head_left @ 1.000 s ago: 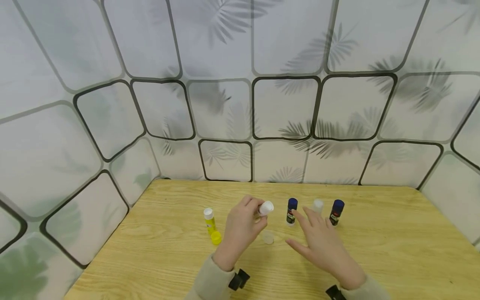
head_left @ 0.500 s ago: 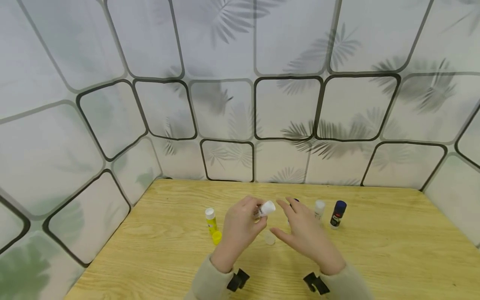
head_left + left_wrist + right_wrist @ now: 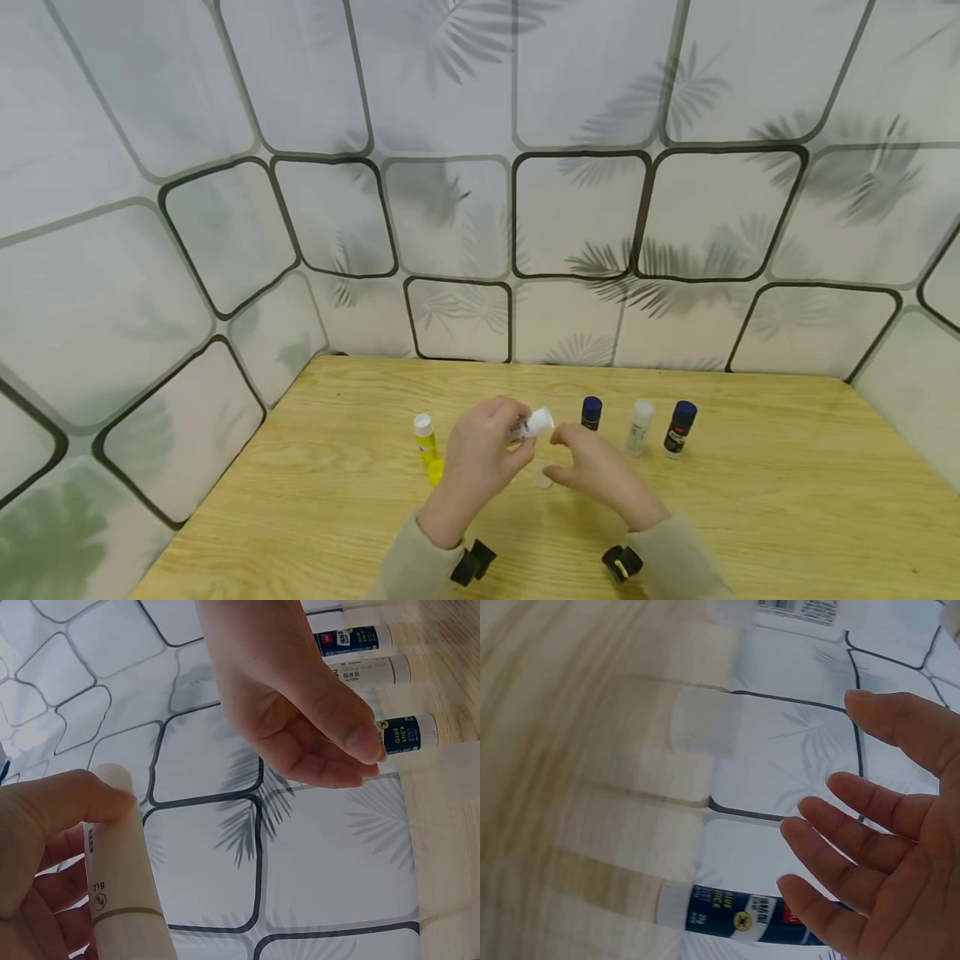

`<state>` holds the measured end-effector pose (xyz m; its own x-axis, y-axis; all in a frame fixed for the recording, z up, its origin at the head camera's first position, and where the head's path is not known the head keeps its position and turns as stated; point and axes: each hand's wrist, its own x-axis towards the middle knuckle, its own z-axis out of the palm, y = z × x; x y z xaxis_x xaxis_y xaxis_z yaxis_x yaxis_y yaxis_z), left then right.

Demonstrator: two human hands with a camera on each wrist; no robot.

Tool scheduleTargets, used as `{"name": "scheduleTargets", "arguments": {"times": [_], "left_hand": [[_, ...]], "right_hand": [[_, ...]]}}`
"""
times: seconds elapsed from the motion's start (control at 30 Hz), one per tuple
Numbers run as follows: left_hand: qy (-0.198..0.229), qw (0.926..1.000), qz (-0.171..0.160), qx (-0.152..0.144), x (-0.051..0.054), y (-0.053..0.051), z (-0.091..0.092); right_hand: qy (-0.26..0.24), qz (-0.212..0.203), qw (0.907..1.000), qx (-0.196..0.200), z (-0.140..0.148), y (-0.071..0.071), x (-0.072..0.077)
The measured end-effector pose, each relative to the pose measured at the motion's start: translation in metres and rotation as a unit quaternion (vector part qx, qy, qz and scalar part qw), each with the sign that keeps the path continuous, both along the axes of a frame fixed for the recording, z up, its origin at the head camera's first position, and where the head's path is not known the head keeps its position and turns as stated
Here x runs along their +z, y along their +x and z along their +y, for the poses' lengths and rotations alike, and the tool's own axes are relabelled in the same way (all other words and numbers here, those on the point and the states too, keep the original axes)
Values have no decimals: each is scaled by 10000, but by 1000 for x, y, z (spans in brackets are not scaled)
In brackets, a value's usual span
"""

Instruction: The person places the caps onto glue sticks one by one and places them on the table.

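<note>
My left hand (image 3: 483, 450) grips a white glue stick (image 3: 534, 423), tilted with its white end toward the right. In the left wrist view the thumb lies on this glue stick (image 3: 124, 862) near one end. Just right of it hovers my right hand (image 3: 600, 468), fingers loosely bent and holding nothing, a small gap from the stick's white end. The right wrist view shows this right hand (image 3: 885, 840) with its fingers spread apart. Below the hands a translucent cap (image 3: 543, 476) rests on the wooden table.
Behind and right of my right hand stand a blue glue stick (image 3: 592, 410), a white one (image 3: 640, 427) and another blue one (image 3: 679, 429). At left stands a yellow glue stick (image 3: 425, 440) beside a yellow cap (image 3: 436, 472). A patterned curtain (image 3: 570, 217) closes the table's far edge.
My right hand has moved left from in front of the standing glue sticks toward the white one, its fingers bending more. My left hand has tipped that stick further to the right.
</note>
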<state>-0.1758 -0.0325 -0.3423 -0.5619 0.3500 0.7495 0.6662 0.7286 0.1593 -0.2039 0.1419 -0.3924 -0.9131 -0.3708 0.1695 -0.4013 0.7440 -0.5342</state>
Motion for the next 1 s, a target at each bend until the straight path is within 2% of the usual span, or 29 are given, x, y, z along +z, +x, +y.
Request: {"name": "scheduleTargets", "arguments": {"times": [0.23,0.57,0.77,1.0], "left_hand": [[-114,9996,-214,-128,-2,-3,-1],[-176,9963,-788,-291,-2,-3,-2],[-341,9947,-930,-292,-1,-1,-2],[-332,9942,-952,-375,1,-1,-2]], "right_hand": [[57,-165,9993,319,-3,-7,-14],[76,-653,9967,477,-12,-9,-19],[288,-615,9949,751,-14,-9,-19],[648,-522,9931,830,-13,-6,-15]]}}
